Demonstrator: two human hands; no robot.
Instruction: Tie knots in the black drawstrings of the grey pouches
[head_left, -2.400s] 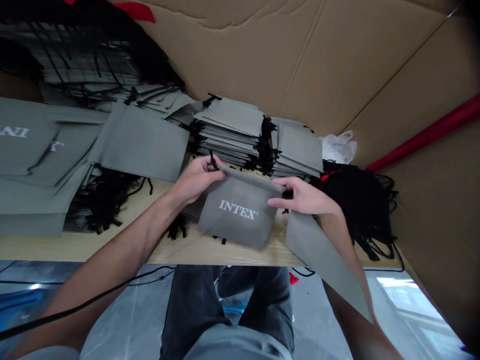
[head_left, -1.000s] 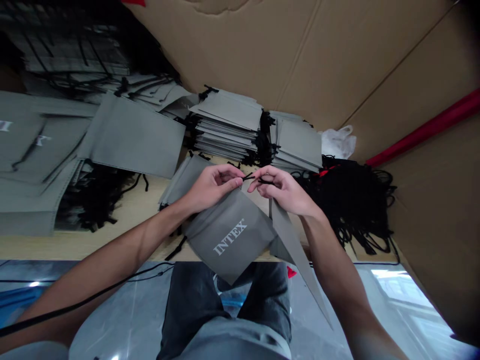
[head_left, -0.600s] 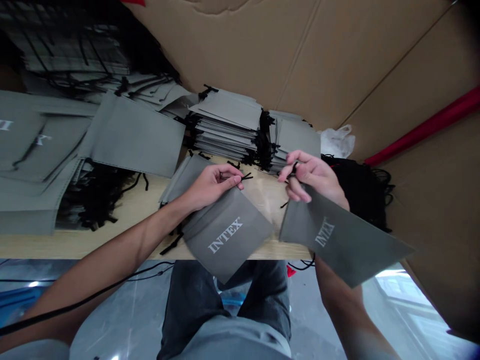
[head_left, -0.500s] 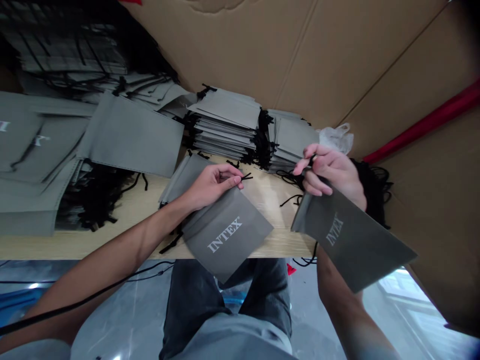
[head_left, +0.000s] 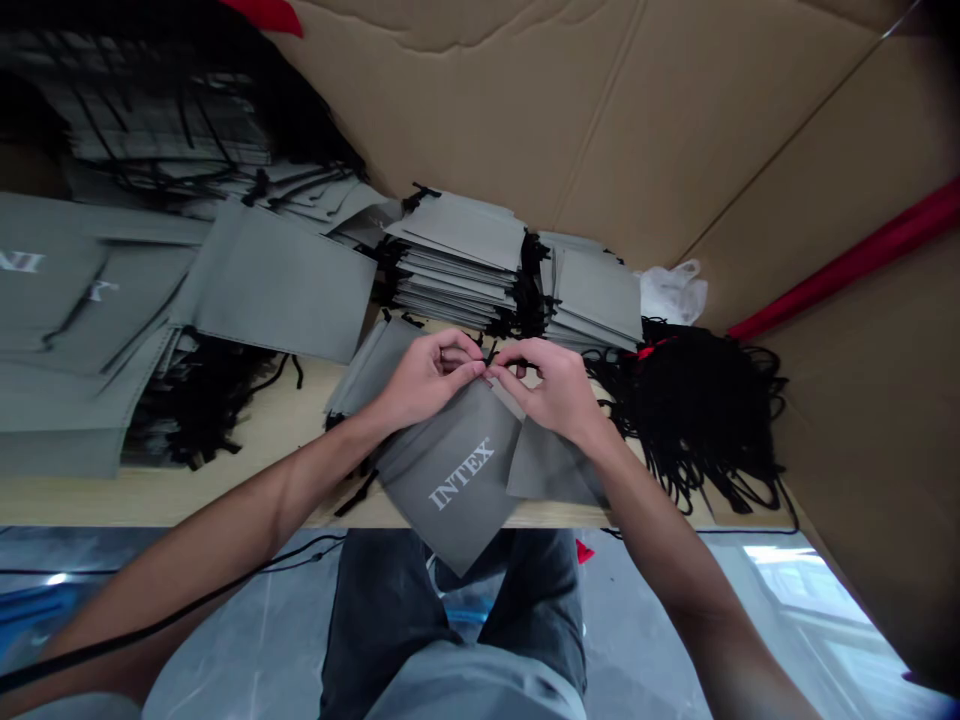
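Note:
A grey drawstring pouch printed INTEX [head_left: 457, 478] hangs over the front edge of the wooden table [head_left: 247, 480]. My left hand [head_left: 427, 378] pinches the black cord at the pouch's top corner. Fingertip to fingertip with it, my right hand [head_left: 551, 390] is pinched on the same black cord [head_left: 491, 355]. A second grey pouch [head_left: 551, 470] lies under my right wrist.
Stacks of grey pouches [head_left: 465, 262] stand behind my hands, with larger grey bags [head_left: 277, 285] spread at the left. A heap of loose black cords [head_left: 705, 410] lies at the right. Cardboard walls [head_left: 600, 110] enclose the back and right. My knees show below the table.
My right hand, which had swung out to the right holding the second pouch up, has come back to meet my left hand at the cord. That pouch now lies flat under the wrist.

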